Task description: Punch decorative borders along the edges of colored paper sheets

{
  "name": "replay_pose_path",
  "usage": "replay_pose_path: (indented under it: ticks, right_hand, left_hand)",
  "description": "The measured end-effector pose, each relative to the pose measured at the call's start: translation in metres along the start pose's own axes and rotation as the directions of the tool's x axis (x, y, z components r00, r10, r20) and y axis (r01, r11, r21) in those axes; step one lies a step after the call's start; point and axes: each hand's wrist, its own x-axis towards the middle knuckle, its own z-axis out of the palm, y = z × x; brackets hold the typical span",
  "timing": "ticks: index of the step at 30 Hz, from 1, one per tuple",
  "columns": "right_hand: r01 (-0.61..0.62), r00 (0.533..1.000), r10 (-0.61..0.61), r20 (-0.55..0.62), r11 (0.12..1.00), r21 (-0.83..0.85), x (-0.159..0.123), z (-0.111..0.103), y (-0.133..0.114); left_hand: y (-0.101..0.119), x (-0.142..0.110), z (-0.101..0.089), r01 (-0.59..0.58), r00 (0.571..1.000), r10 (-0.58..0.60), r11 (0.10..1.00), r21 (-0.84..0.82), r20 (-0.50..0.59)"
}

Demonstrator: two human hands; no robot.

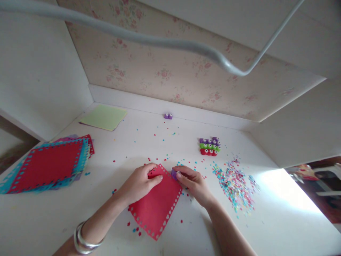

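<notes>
While L hand [140, 185] pinches red sheet [157, 202] near top corner, fingers closed, R hand [195, 185] has fingers closed round purple punch [174, 174] at sheet's upper-R edge; confetti pile [236, 186] R of sheet, paper stack [53, 163] L.

White desktop [141, 142] with confetti [236, 185], paper stacks [53, 163], coloured punches [210, 146].

right fingers [185, 170] pinch purple punch [174, 174] at red sheet [159, 204]

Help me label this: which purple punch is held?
The purple punch gripped by the right hand, at the edge of the red sheet; other purple ones are unheld: two near the wall, the rest behind the green row.
</notes>
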Motion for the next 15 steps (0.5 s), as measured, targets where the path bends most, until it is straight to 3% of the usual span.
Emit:
replay_pose_path:
  ticks: [8,15]
  right_hand:
    - [0.151,0.987,-0.148,0.057,0.987,-0.061,-0.001,-0.002,0.005]
    - [0.285,0.957,-0.252,0.142,0.908,-0.307,-0.006,-0.001,-0.002]
  left_hand:
    - [-0.009,0.003,0.001,0.004,1.000,-0.004,1.000,-0.022,-0.014]
    - [-0.010,0.004,0.002,-0.042,0.998,0.048,0.986,0.161,-0.034]
